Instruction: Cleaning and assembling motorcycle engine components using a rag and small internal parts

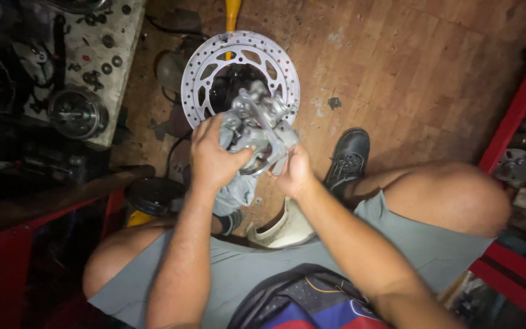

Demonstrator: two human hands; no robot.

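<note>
A grey metal brake caliper [262,119] is held up in front of me with both hands. My left hand [213,157] grips its left side together with a grey rag [236,190] that hangs down below it. My right hand [293,170] holds the caliper's lower right side, fingers curled around it. Behind the caliper, on the wooden floor, lies a perforated silver brake disc [197,79] with a dark hub in its middle.
I sit with bare knees apart, a black shoe [347,159] on the wooden floor [409,73]. A cluttered bench [80,67] with metal parts stands at upper left. Red frames run along the left [7,244] and right [522,103] edges. A black round part [152,194] sits by my left knee.
</note>
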